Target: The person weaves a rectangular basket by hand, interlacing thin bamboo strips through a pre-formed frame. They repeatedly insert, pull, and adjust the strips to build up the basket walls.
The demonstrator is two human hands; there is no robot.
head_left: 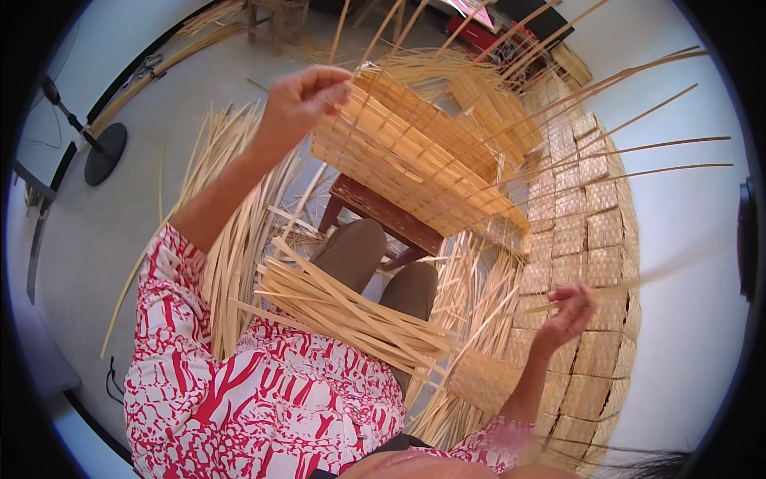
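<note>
An unfinished woven basket [399, 164] of flat bamboo strips rests tilted on a dark red wooden stool [383, 214] in front of my knees. Long thin stakes stick out from its upper edge, up and to the right. My left hand [302, 100] is raised at the basket's left upper corner, its fingers pinched together; what is between them is too small to tell. Out to the right, my right hand [570, 313] closes on a thin bamboo strip [670, 267], whose far end is smeared by motion. A bundle of loose strips [351, 307] lies across my lap.
Long strips [239, 239] lean in a heap on the left, with more scattered around the stool. Stacked woven pieces [594, 239] line the right wall. Behind the basket stands another woven piece [499, 112]. A round black stand base [106, 154] is on the floor at left.
</note>
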